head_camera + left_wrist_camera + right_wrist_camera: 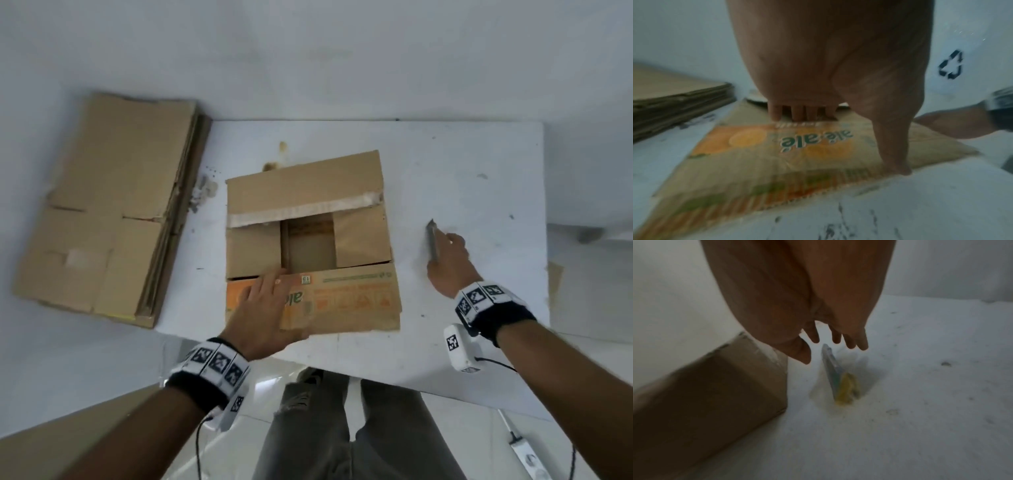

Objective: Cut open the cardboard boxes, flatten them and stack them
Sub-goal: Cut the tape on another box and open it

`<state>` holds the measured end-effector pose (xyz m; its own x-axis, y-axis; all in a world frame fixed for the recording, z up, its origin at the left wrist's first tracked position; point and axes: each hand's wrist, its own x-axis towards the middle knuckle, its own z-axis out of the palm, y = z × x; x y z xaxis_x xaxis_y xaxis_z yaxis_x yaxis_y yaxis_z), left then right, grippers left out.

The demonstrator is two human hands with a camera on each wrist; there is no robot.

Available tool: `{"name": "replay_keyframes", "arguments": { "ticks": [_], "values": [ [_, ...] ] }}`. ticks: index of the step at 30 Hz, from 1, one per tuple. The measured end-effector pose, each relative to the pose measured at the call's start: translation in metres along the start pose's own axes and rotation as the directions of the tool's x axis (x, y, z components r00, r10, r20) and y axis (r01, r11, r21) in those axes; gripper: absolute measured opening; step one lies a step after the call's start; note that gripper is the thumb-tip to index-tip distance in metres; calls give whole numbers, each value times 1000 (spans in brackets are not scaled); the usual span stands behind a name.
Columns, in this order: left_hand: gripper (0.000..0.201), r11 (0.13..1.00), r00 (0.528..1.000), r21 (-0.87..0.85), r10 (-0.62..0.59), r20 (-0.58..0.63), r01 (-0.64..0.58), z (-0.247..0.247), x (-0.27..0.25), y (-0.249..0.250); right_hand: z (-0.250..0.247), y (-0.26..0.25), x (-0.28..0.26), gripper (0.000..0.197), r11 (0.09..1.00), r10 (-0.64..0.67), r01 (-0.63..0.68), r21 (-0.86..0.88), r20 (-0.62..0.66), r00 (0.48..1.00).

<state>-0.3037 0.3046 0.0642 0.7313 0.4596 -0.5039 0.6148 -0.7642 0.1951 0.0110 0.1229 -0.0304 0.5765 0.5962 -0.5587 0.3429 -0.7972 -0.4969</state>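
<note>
A white, scuffed bench (pixel 445 164) stands against a pale wall, with a glossy tiled floor (pixel 301 371) below its near edge. At the centre of the bench we see an open brown cardboard box (pixel 308 212) with its top flaps spread, the far flap carrying a strip of whitish tape and the near flap printed in orange and green. Our left hand (pixel 263 315) lies on that printed near flap at about 7 o'clock of the box, fingers (pixel 797 113) straight and close together, pressing flat, with the thumb reaching down to the flap's near edge. In the left wrist view the letters "ale ale" read upside down under the palm.

At 3 o'clock of the box, a little apart from it, a slim grey utility knife with a yellow part (pixel 840 379) sits on the bench. Our right hand (pixel 448 260) is over it; in the right wrist view the fingers (pixel 851 340) hang spread and loosely straight just above the knife, gripping nothing. Whether they touch it we cannot tell.

At 9 o'clock, overhanging the bench's left edge, lies a stack of flattened brown cardboard sheets (pixel 113 205). Near the floor at 5 o'clock lies a white power strip (pixel 527 459).
</note>
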Motion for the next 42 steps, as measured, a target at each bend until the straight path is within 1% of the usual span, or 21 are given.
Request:
{"name": "replay_keyframes", "arguments": {
  "ticks": [2,3,6,9,12,14,16,18,20,22,23,24,27,29,30,32,34,36,39,40,42],
  "values": [
    [119,998,999,39,-45,-11,45,19,28,-8,4,-5,-14,68,999,-54,53,-7,-83,995],
    [112,994,998,96,-53,-16,55,26,44,-10,6,-8,-24,61,996,-85,88,19,-118,989],
    [60,990,991,121,-52,-122,66,22,73,1,17,-17,-48,53,978,-55,81,193,-140,989],
    [50,998,968,-52,-48,-246,36,-13,79,18,15,-39,-62,71,882,95,-29,470,-118,988],
    [55,950,940,-313,-98,-326,-10,-71,73,40,3,-74,-66,106,784,10,-14,620,11,1000],
    [54,849,947,-526,-129,-295,-48,-105,69,53,-8,-101,-64,134,746,-87,-3,665,102,991],
    [53,711,952,-697,-145,-270,-90,-127,66,58,-20,-126,-61,133,679,-141,-11,734,146,979],
    [52,581,962,-808,-149,-227,-100,-140,66,57,-28,-148,-59,102,647,-209,1,762,176,962],
    [39,430,976,-898,-142,-164,-88,-147,69,54,-34,-163,-59,83,620,-270,7,784,205,941],
    [23,288,986,-955,-126,-114,-74,-150,75,47,-43,-174,-59,58,578,-267,34,816,149,952],
    [30,259,988,-963,-112,-109,-77,-150,78,40,-49,-177,-58,50,583,-229,49,811,106,968],
    [40,243,990,-966,-81,-111,-88,-150,82,34,-57,-181,-59,55,619,-179,69,782,55,982],
    [47,172,989,-974,36,-141,-145,-148,88,21,-74,-184,-52,106,782,-64,97,615,-76,995],
    [49,119,987,-980,25,-156,-158,-147,93,17,-86,-186,-48,116,840,-15,91,534,-145,989],
    [46,103,986,-981,-9,-166,-164,-147,95,17,-95,-187,-47,112,853,-3,99,513,-186,983],
    [45,147,979,-975,-94,-182,-167,-143,98,15,-115,-190,-49,81,847,-32,169,503,-270,962],
    [53,344,971,-931,-152,-186,-125,-132,102,13,-126,-188,-51,61,806,-111,227,546,-237,965],
    [71,525,956,-848,-205,-210,-74,-120,103,18,-124,-193,-59,54,807,-210,274,523,-179,961],
    [79,779,870,-626,-329,-368,29,-121,101,37,-108,-199,-69,46,781,-344,360,510,-129,930],
    [74,846,853,-527,-332,-403,80,-125,97,43,-102,-201,-73,46,746,-354,339,573,-90,931],
    [75,891,868,-421,-338,-363,171,-131,86,45,-92,-199,-81,47,652,-401,293,699,-10,916]
  ]
}}
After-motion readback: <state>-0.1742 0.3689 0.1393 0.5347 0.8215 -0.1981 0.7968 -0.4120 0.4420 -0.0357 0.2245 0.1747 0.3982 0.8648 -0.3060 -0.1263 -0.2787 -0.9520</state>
